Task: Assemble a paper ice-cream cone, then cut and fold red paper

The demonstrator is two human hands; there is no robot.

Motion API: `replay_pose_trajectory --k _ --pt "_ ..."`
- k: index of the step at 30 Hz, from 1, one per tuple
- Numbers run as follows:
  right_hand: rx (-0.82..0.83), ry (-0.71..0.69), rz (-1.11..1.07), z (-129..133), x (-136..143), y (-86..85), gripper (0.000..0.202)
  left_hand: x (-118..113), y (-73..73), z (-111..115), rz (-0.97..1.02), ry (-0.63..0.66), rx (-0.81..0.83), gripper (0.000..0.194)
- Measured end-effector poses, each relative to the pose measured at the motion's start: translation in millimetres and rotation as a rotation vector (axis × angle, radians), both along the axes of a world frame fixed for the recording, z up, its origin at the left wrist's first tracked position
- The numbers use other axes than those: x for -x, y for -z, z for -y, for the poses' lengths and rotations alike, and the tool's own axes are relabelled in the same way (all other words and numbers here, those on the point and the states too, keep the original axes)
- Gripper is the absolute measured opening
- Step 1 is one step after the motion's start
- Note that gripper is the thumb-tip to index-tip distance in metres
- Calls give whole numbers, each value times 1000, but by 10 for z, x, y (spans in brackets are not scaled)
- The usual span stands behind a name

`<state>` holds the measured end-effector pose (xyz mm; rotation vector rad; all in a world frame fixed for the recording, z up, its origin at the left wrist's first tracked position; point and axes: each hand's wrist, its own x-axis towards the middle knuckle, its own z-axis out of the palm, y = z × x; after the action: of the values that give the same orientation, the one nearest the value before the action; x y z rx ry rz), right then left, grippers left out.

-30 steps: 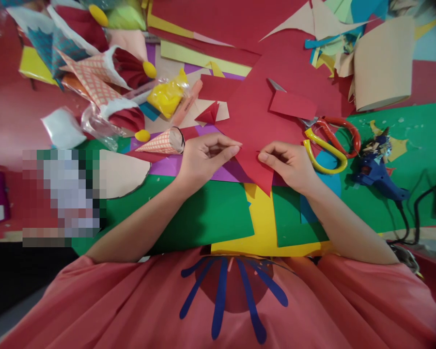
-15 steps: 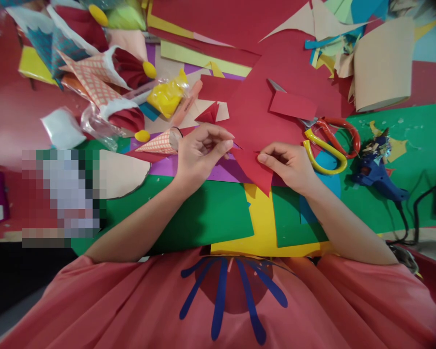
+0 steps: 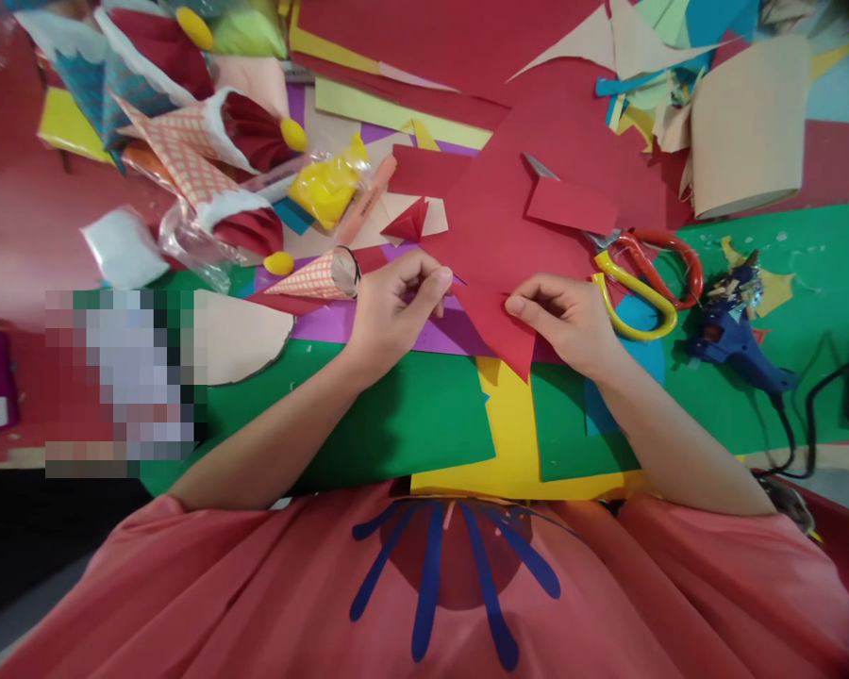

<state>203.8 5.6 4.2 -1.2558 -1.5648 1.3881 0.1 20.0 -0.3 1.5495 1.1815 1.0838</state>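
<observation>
My left hand (image 3: 401,306) is closed in a pinch at the left end of a red paper piece (image 3: 504,330). Thumb and forefinger of my right hand (image 3: 566,316) pinch the same piece near its right edge. The paper hangs between both hands with a pointed corner downward, and its upper part blends into a large red sheet behind. Beside my left hand lies a checkered paper cone (image 3: 311,277) with a dark rim. A small folded red paper (image 3: 407,222) rests above that hand. Scissors (image 3: 637,297) with red and yellow handles lie just right of my right hand.
A blue glue gun (image 3: 740,344) with its cord lies at right on a green sheet (image 3: 821,273). A beige paper cylinder (image 3: 750,127) stands behind it. Finished-looking cones (image 3: 176,141), a yellow packet (image 3: 329,189) and a cream paper piece (image 3: 237,337) are at left.
My left hand has shifted slightly down and right, its fingers curling more. The red paper between the hands has moved slightly; my right hand stays almost in place.
</observation>
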Motion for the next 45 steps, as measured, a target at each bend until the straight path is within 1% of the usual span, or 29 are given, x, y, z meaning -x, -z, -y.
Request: replay_pose_trajectory --k 3,5,8,11,13,15,20,23,28,33,39,45 --pt "15 -17 9 9 12 -8 37 -3 -14 3 8 -16 14 38" --pt "15 -6 8 20 23 -8 38 -14 -15 11 37 -6 62 40" --pt "-14 53 -19 44 45 -2 36 -41 -6 45 34 101 152 43" --pt "-43 122 -36 73 70 -1 34 -72 13 90 -65 228 164 43" --pt "-52 151 -24 86 80 3 36 -82 22 102 -90 253 162 41" --pt "-34 176 -31 87 76 17 40 -77 24 90 -61 239 168 39" --pt "83 229 -128 56 33 84 52 -42 3 25 -21 151 140 32" --pt "58 202 -147 43 20 75 50 -41 -7 14 -35 128 131 28" --pt "2 161 -116 33 39 -7 41 -44 -15 12 -83 78 109 31" --pt "43 149 -117 36 56 -15 38 -36 -14 11 -86 82 109 37" --pt "70 181 -141 59 78 -16 39 -33 15 20 -139 202 134 46" --pt "85 171 -170 44 75 -19 38 -22 -5 -31 -117 208 159 55"
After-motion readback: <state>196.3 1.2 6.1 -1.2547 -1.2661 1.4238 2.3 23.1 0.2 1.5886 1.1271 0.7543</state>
